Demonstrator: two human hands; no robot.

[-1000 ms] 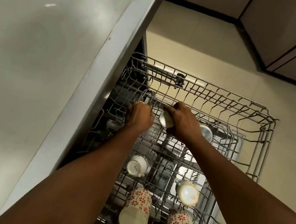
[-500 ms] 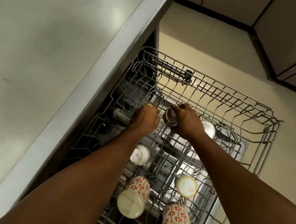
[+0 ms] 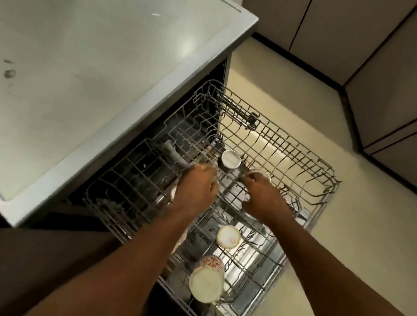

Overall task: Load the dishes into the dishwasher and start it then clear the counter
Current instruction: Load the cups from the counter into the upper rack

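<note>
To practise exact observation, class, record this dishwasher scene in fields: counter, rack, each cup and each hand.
counter: grey top, left of the rack
rack: wire, pulled out
steel cup: upside down at the far end, just beyond the hands
cream cup: mid-rack, base towards the camera
floral mug: near end, base towards the camera
left hand: over the rack's left part, grip blurred
right hand: fingers beside a pale cup, contact unclear

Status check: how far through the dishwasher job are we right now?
Done: a steel cup, a white cup and a floral mug sit upside down in the pulled-out rack. In hand: left hand and right hand work in the rack, the right at a pale cup; grips blurred. Left: push the rack in, start the cycle, clear the counter.
</note>
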